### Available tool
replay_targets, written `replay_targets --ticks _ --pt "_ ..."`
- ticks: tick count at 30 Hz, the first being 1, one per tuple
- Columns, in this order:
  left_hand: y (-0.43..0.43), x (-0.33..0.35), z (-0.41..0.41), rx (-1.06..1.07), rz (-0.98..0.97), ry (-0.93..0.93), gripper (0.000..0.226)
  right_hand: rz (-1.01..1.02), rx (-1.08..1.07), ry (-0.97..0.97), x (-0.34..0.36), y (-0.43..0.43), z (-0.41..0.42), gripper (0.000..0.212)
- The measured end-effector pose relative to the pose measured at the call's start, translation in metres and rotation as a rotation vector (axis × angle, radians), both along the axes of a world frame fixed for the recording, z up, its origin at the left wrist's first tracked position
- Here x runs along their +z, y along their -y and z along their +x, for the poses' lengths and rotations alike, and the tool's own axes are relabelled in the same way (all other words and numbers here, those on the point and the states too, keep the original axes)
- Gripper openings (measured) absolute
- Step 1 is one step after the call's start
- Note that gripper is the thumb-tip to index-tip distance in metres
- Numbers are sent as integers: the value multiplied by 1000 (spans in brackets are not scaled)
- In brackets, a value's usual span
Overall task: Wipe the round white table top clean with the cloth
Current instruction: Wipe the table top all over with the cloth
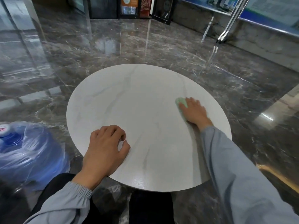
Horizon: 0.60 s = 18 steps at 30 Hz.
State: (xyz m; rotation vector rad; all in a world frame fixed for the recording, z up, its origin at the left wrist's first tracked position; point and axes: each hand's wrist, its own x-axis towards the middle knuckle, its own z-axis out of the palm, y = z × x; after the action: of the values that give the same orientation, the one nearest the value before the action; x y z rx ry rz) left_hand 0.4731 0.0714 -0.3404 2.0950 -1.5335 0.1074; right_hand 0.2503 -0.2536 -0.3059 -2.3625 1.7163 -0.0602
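Note:
The round white table top [139,101], faintly veined in grey, fills the middle of the head view. My right hand [195,111] lies flat near its right edge, pressing a pale green cloth [181,101] onto the surface; most of the cloth is hidden under the palm and only its far-left part shows. My left hand [105,147] rests on the near-left part of the table with the fingers curled and nothing in it. Both arms wear grey sleeves.
A blue water jug [22,152] wrapped in clear plastic stands on the floor at the left, close to the table's edge. Glossy dark marble floor [161,46] surrounds the table. Dark display stands [129,7] and a metal frame [229,23] stand far behind.

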Motion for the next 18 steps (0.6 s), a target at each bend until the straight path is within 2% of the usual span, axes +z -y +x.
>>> replay_targets --ticks 5,10,13,18 --pt "0 1 -1 0 16 -2 13 -5 -260 -11 -2 29 -90 81" --pt "-1 2 -3 3 20 2 13 35 -303 -21 -2 36 -81 75" --pt "-1 2 -4 2 18 3 12 59 -192 -31 -1 34 -38 74" --pt "0 2 -4 5 13 5 10 42 168 -51 -3 -5 95 72"
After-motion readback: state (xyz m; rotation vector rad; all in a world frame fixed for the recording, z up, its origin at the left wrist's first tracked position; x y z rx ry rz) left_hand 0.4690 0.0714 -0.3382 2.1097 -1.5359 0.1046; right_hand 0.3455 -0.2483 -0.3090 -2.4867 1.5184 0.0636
